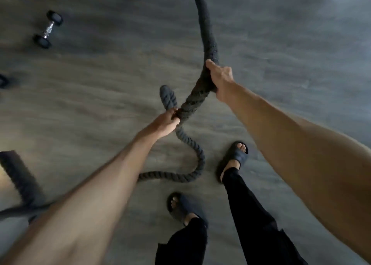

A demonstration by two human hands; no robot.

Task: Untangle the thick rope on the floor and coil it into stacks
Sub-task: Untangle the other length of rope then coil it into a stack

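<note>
A thick black twisted rope point(206, 34) runs from the top of the head view down over the grey floor. My right hand point(220, 78) grips it where it bends, above floor level. Lower and to the left, my left hand point(167, 122) grips the rope where a short loop point(168, 98) sticks up beside the main strand. Below my left hand the rope hangs down, curves right and then left along the floor point(188, 174), and passes under my left forearm.
A dumbbell point(47, 29) lies on the floor at the upper left. A dark object point(2, 81) shows at the left edge. My feet in dark slides point(232, 158) point(182, 206) stand close to the rope's floor curve. A dark bar-like object point(19, 176) lies at the lower left.
</note>
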